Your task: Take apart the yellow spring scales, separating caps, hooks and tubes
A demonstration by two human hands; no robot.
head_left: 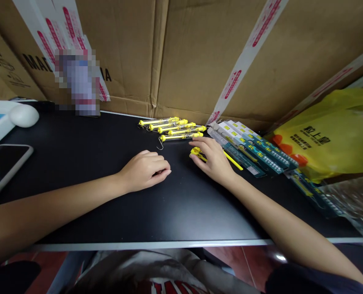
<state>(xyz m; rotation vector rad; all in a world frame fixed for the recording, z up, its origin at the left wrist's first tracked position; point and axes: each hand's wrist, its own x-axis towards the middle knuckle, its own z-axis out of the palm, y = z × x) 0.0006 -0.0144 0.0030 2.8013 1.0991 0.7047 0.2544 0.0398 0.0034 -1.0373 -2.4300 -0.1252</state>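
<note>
My left hand (147, 170) rests on the black tabletop with its fingers curled in and the thumb against them; nothing shows in it. Further right, my right hand (213, 161) curves over a yellow spring scale (195, 151), its head between thumb and forefinger. A thin yellow bar (233, 160) sticks out on the other side of that hand; the middle is hidden under the palm. Beyond both hands lie several yellow-and-clear spring scales (183, 136) side by side, the nearest with its wire hook (160, 145) pointing left.
Printed boxes (255, 149) lie stacked right of my right hand, beside a yellow plastic bag (331, 134) and clear plastic wrap (353, 194). At left are a phone (6, 163) and a white device (0, 118). Large cardboard (193, 53) stands along the table's back edge.
</note>
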